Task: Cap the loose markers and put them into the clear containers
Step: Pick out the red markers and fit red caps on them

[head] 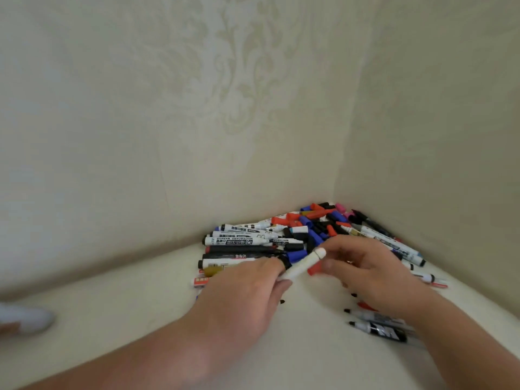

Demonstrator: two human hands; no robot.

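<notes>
Both my hands work at the near edge of the pile of markers [253,243], which is heaped into the corner where two wallpapered walls [197,108] meet a cream surface [140,319].

My left hand [247,285] grips a white marker [301,266] just in front of the pile. My forefinger [270,267] is curled over the barrel's near end and my thumb is tucked beneath it. The marker slants up and away from that grip, and its rounded far end points toward the pile and meets the fingertips of my right hand [365,274].

My right hand reaches in from the pile's near-right side and pinches a red cap [313,269] between thumb [332,267] and fingers. The cap sits right against the underside of the white barrel, between my two hands. Whether it is seated on anything I cannot tell.

At the far side of the pile, tight in the corner, lie loose caps [315,218] in red, blue, black and pink. On the pile's near-right side, partly under my right wrist, uncapped black-tipped markers [377,329] lie flat on the surface with their tips pointing left. Printed white barrels are stacked along the pile's left flank, just beyond my left knuckles.
</notes>
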